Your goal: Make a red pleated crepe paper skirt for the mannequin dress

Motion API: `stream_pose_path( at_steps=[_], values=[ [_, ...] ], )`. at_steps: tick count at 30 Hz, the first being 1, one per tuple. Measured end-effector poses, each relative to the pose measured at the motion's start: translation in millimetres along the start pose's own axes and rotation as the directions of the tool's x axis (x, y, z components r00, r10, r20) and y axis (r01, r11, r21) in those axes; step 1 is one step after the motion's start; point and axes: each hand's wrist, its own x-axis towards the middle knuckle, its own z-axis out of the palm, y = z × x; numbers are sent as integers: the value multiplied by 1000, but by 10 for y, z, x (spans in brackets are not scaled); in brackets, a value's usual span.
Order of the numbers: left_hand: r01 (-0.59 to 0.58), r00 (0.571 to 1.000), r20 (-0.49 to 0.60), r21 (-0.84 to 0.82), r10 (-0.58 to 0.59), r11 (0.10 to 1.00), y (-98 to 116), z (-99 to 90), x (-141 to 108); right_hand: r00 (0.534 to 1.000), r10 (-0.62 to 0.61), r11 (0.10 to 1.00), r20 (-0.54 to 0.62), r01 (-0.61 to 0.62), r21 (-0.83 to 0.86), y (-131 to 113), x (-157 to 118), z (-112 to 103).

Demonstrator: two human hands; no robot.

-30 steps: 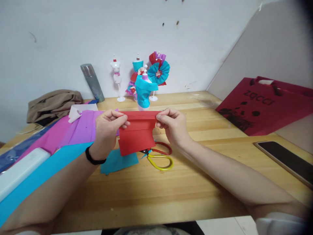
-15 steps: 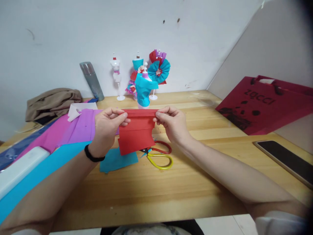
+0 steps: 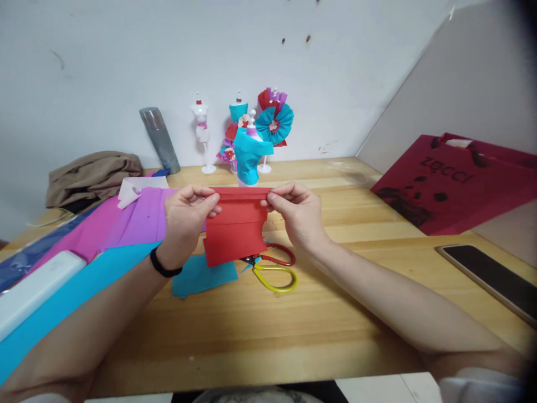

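Observation:
A piece of red crepe paper (image 3: pixel 237 226) hangs stretched between my two hands, its top edge folded over in a narrow strip. My left hand (image 3: pixel 188 210) pinches the upper left corner between thumb and fingers. At the upper right corner, my right hand (image 3: pixel 296 210) grips the fold the same way. Below the red paper lie scissors (image 3: pixel 274 277) with one red and one yellow handle loop; their blades are mostly hidden. A blue paper piece (image 3: pixel 201 277) rests on the table left of them. Just behind the red paper stands a small dress form (image 3: pixel 248 162) wrapped in blue.
More small dress forms, one bare (image 3: pixel 202 129) and others decorated, stand by the wall. A grey bottle (image 3: pixel 159 140), brown cloth (image 3: pixel 92 176), purple paper (image 3: pixel 138 221) and blue paper (image 3: pixel 54 319) are at left. A red paper bag (image 3: pixel 453 184) and a phone (image 3: pixel 490 274) are at right.
Hardly anything differs: the whole view has shifted slightly. Both hands keep their pinch on the red paper's folded top edge.

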Motion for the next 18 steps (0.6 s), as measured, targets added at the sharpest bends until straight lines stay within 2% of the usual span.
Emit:
stream_pose_path(
  at_steps=[9, 13, 18],
  values=[
    [-57, 998, 6, 15, 57, 998, -7, -19, 20, 1000, -16, 999, 14, 16, -39, 17, 3, -15],
    [-91, 996, -3, 41, 91, 995, -49, -24, 23, 998, -62, 998, 3, 62, -22, 44, 12, -16],
    [-225, 974, 14, 92, 225, 970, -132, -56, 36, 988, -150, 987, 27, 151, -49, 78, 17, -29]
  ],
)
